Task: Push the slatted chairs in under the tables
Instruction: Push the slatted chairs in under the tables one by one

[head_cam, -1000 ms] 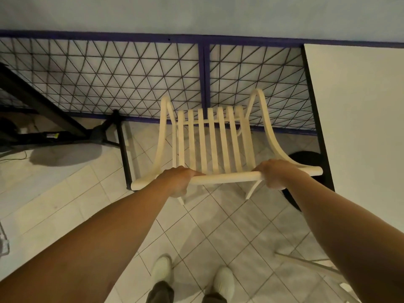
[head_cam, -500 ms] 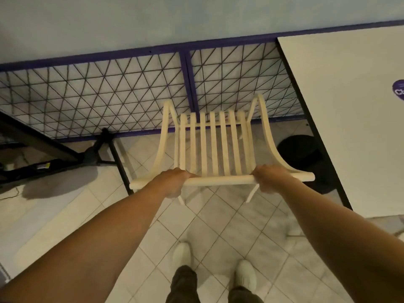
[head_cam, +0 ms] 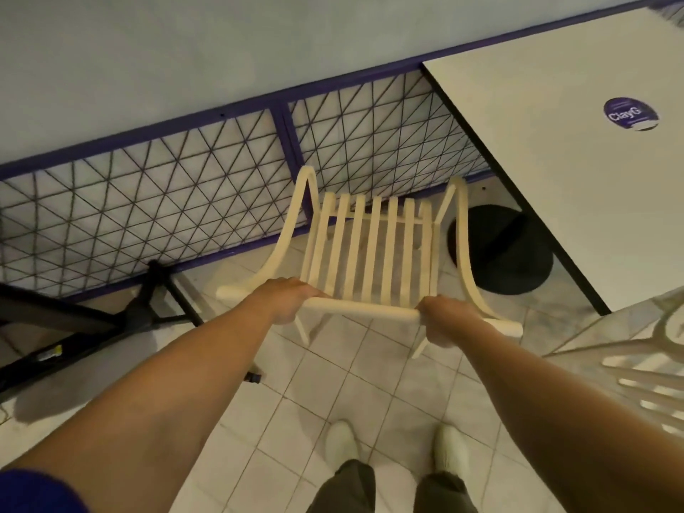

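Tiled floor [head_cam: 325, 379], mesh railing [head_cam: 185, 201] behind. One slatted chair [head_cam: 370, 253] stands left of the white table [head_cam: 555, 161], not under it yet, near its dark round base [head_cam: 507, 249]. Left hand [head_cam: 285, 299] and right hand [head_cam: 444, 320], fingers wrapped tight round the top rail, spaced apart, likely for steering. Count: two hands, one table, seven slats, a second chair [head_cam: 651, 379] blurred at right.

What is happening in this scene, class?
A person grips the top rail of a cream slatted chair with both hands, the left hand near one end and the right hand near the other. The chair stands on the tiled floor facing a mesh fence, beside a white table on the right, not yet under it. Part of another slatted chair shows at the lower right.
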`<state>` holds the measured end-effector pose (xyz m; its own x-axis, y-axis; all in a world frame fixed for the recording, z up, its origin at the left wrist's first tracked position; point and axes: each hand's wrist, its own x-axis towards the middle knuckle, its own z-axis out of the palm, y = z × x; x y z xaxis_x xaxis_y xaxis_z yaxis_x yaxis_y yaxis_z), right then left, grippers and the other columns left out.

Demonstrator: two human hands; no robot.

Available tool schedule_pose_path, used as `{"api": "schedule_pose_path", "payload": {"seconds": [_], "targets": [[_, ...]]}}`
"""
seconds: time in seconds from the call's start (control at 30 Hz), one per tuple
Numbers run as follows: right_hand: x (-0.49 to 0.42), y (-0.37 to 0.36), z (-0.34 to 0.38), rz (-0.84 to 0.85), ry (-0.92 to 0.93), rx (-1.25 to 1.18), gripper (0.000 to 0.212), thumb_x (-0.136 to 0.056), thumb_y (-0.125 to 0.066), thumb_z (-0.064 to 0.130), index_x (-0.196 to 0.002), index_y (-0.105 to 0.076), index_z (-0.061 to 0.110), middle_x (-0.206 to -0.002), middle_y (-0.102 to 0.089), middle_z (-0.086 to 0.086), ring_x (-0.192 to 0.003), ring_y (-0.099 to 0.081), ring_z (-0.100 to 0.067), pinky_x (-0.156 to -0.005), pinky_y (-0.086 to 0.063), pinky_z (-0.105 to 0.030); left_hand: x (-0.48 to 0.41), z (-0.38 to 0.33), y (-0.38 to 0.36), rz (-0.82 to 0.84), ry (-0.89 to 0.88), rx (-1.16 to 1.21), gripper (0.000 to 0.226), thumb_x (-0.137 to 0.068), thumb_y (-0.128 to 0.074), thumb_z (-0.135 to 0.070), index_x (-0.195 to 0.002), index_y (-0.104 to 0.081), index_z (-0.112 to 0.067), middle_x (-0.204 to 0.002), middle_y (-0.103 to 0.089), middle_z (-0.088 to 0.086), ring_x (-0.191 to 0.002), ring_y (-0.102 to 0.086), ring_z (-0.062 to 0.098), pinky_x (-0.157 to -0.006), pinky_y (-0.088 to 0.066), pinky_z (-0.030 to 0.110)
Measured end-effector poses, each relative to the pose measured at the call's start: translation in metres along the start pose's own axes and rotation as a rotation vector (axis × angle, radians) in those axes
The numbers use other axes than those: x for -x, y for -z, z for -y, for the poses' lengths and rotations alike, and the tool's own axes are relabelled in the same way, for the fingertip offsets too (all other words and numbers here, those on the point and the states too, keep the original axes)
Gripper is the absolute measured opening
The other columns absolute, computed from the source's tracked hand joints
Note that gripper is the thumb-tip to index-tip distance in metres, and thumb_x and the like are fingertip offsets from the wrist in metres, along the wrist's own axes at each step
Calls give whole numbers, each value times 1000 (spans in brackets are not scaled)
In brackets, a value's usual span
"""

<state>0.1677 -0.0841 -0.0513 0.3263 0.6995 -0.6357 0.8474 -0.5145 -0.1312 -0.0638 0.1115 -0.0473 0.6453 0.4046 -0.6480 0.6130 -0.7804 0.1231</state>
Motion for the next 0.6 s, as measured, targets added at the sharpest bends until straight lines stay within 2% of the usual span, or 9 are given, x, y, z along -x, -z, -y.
{"api": "schedule_pose_path", "payload": {"seconds": [0.3, 0.4, 0.5, 0.6], "targets": [[-1, -11, 16, 12, -1, 22, 34, -88, -68, 19, -120, -60, 28, -98, -60, 5, -91, -62, -19, -93, -53, -45, 2, 13, -9, -55, -21, -87, 88, -91, -52, 8, -148, -34, -56, -119, -59, 3, -82, -57, 21, -64, -40, 33], [-1, -11, 12, 31, 12, -23, 37, -87, -68, 21, -121, -61, 32, -97, -61, 7, -89, -61, -17, -94, -52, -44, -1, 13, -11, -42, -9, -54, 80, -91, -55, -1, -146, -36, -56, -119, -61, 1, -81, -53, 19, -65, -41, 33], [-1, -5, 11, 101, 63, -35, 42, -88, -67, 25, -127, -58, 34, -107, -64, 7, -95, -61, -17, -94, -51, -40, -1, 14, -10, -10, -16, -27, 71, -92, -57, -12, -145, -39, -56, -120, -63, -2, -88, -57, 18, -70, -46, 33], [-5, 2, 13, 177, 102, -52, 51, -87, -67, 26, -136, -53, 35, -119, -63, 5, -105, -60, -19, -95, -49, -39, 2, 12, -6, 26, -6, 1, 70, -92, -57, -13, -145, -38, -56, -112, -60, -5, -87, -55, 17, -69, -43, 32]]}}
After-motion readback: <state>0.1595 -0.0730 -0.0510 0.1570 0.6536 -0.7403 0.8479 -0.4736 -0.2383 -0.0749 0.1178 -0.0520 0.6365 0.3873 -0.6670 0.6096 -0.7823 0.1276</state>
